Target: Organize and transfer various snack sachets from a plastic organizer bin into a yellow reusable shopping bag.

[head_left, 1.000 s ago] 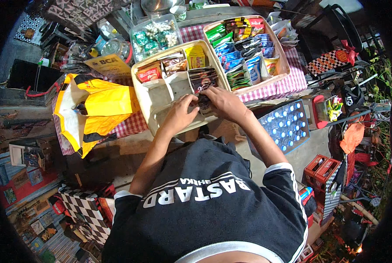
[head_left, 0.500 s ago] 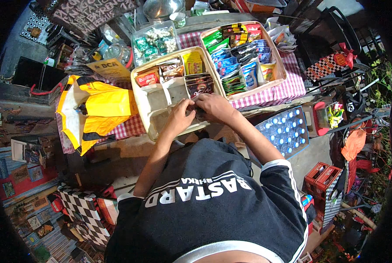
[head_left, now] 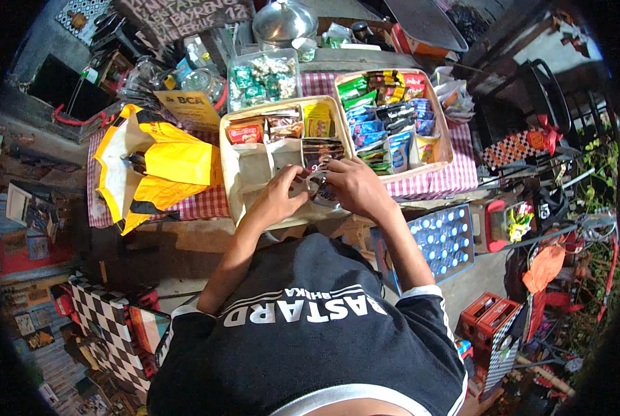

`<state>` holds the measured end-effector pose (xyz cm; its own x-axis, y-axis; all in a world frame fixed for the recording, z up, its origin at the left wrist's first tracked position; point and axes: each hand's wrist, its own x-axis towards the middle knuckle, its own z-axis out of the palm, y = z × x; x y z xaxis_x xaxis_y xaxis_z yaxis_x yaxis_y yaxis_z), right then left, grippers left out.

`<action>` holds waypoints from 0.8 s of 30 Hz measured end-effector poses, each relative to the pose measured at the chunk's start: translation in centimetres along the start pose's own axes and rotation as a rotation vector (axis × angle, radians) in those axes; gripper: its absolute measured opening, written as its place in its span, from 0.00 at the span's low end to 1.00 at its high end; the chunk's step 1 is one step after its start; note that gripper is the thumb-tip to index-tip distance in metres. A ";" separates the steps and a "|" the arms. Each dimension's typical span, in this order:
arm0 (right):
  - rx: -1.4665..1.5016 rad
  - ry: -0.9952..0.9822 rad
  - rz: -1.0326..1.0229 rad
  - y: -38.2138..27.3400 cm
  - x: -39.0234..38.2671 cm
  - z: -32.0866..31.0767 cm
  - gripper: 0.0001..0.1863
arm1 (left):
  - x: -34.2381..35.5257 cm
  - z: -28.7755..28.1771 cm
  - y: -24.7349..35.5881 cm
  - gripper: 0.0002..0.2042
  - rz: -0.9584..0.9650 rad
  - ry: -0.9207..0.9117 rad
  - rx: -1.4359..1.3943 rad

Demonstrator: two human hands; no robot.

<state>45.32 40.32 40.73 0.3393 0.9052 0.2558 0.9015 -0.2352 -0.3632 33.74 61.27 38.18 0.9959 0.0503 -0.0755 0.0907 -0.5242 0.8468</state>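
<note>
Both of my hands meet over the near right part of a cream divided tray. My left hand is bent, thumb and forefinger curled at the left edge of a dark sachet with light print. From the other side my right hand closes its fingers on the sachet's upper edge; its fingertips partly hide it. Just beyond stand more dark brown sachets in their compartment. Red packs, brown packs and yellow packs fill the tray's far row. Left-hand compartments show bare bottoms.
A second cream tray of colourful sachets stands to the right on a checked cloth. Left lies an opened yellow bag. Behind is a clear tub of small packs. Bottled water sits lower right, near a red crate.
The view has shifted, so the trays appear lower and farther right. My hands stay at the near right part of the tray, and more of the dark sachet shows between them.
</note>
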 end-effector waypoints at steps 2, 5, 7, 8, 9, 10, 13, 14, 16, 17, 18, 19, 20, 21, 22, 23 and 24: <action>0.074 -0.031 0.067 -1.0 0.8 -2.5 0.19 | -0.7 -1.2 1.1 0.31 0.163 0.056 -0.009; 0.272 0.088 0.094 -2.2 1.8 -3.9 0.12 | -1.0 -3.7 2.8 0.41 0.210 -0.044 -0.018; 0.480 0.189 0.157 -3.3 3.1 -4.8 0.07 | -1.8 -4.6 3.0 0.45 0.177 -0.061 -0.034; 0.582 0.204 0.218 -3.5 3.4 -4.5 0.10 | -2.1 -5.3 3.0 0.45 0.172 -0.047 -0.031; 0.619 0.209 0.225 -4.1 4.2 -4.8 0.08 | -2.6 -6.2 3.2 0.46 0.157 -0.048 -0.112; 0.654 0.215 0.239 -4.5 5.0 -5.0 0.08 | -2.9 -7.2 4.0 0.48 0.145 -0.054 -0.195; 0.637 0.236 0.128 -5.7 7.7 -4.3 0.07 | -4.1 -10.0 3.9 0.44 0.137 0.000 -0.187; 0.625 0.237 0.078 -6.3 8.8 -4.0 0.07 | -4.5 -10.9 3.5 0.43 0.145 0.028 -0.184; 0.578 0.254 0.023 -7.3 11.3 -3.2 0.07 | -5.6 -12.2 1.8 0.41 0.145 0.076 -0.175; 0.571 0.256 -0.026 -7.8 12.6 -3.1 0.08 | -6.0 -12.7 0.4 0.40 0.055 0.061 -0.286; 0.562 0.258 -0.075 -8.6 13.9 -2.9 0.08 | -6.6 -13.3 -0.4 0.40 -0.032 0.047 -0.398; 0.538 0.237 -0.067 -9.6 14.8 -3.0 0.08 | -6.8 -14.0 -0.5 0.38 0.116 0.122 -0.351; 0.559 0.210 -0.052 -10.5 15.7 -2.8 0.07 | -7.2 -15.1 -0.5 0.38 0.122 0.128 -0.353; 0.555 0.197 -0.063 -11.2 16.8 -2.7 0.08 | -7.7 -16.5 -0.3 0.37 0.131 0.138 -0.353; 0.552 0.183 -0.072 -11.9 17.7 -2.6 0.09 | -8.3 -17.9 0.1 0.37 0.139 0.147 -0.354; 0.549 0.178 -0.074 -12.8 18.7 -2.7 0.09 | -9.1 -19.5 0.7 0.35 0.098 0.161 -0.324; 0.549 0.148 -0.109 -13.6 19.8 -3.0 0.12 | -9.8 -20.8 0.4 0.35 0.099 0.164 -0.329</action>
<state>40.58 60.42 53.39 0.3216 0.8456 0.4262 0.6754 0.1106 -0.7291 23.99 78.19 50.23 0.9836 0.1627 0.0776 -0.0380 -0.2338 0.9715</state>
